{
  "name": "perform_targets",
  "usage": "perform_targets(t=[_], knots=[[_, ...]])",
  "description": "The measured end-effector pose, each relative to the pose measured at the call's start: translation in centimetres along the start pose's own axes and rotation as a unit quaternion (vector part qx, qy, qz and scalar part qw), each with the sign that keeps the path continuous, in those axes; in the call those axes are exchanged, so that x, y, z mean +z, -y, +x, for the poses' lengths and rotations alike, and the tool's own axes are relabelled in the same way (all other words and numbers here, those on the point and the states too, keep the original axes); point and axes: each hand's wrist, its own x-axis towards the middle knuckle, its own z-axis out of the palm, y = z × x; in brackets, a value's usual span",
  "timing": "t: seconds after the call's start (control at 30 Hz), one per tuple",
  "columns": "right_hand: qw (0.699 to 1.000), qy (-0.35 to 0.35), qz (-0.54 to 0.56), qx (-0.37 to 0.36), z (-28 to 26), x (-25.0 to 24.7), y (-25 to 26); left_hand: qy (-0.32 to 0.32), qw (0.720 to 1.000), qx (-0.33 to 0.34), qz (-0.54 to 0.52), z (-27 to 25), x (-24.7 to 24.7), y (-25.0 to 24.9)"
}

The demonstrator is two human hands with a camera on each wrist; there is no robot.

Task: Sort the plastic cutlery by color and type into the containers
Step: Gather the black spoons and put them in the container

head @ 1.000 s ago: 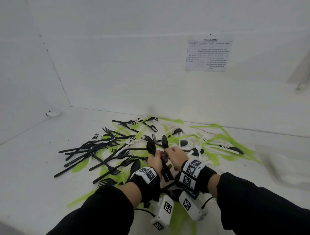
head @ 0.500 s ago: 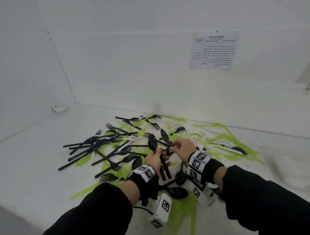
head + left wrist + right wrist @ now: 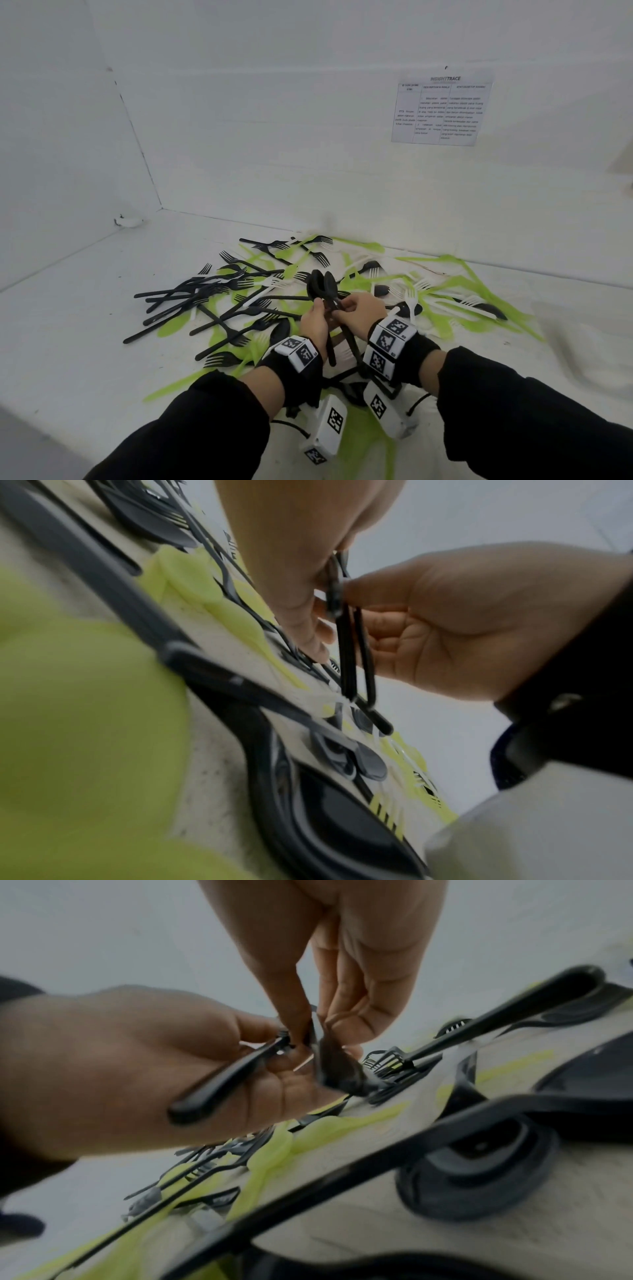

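I have two black plastic spoons (image 3: 323,286) in my hands, raised above the heap, bowls up and side by side, handles running down between my palms; the handle ends (image 3: 371,715) hang free just over the table. Below and around them the rest of the cutlery lies scattered flat on the white surface: black forks (image 3: 191,298) mostly to the left, crossing each other with tines pointing away from me; lime-green pieces (image 3: 479,277) spread underneath and out to the right; white forks (image 3: 411,298) mixed in near the middle and right; more black spoons (image 3: 411,309) lying among them.
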Motion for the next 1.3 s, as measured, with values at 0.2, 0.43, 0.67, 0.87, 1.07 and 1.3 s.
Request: perform_targets(t=[0.2,0.43,0.67,0.87,1.07,1.3], knots=[[0.999,0.02,0.033,-0.005,-0.2,-0.2,0.4,-0.008,1.0,0.008,-0.021,0.6,-0.5,0.3],[0.996,0.062,0.065,-0.014,-0.3,1.3,0.9,0.032,0.994,-0.044,-0.096,0.6,-1.0,0.0],[0.991,0.119,0.051,-0.035,0.8,2.5,3.0,0.044,0.992,-0.003,-0.121,0.2,-2.5,-1.6],[0.986,0.153,0.032,-0.055,1.0,3.1,4.8,0.087,0.992,-0.035,-0.079,-0.4,-4.3,-3.5],[0.978,0.165,-0.102,-0.08,0.9,3.5,6.8,0.028,0.999,0.015,-0.024,0.9,-7.3,-5.3],[0.926,0.271,-0.227,-0.136,0.0,6.4,7.1,-0.036,0.997,0.062,0.002,2.6,-10.8,-6.9]])
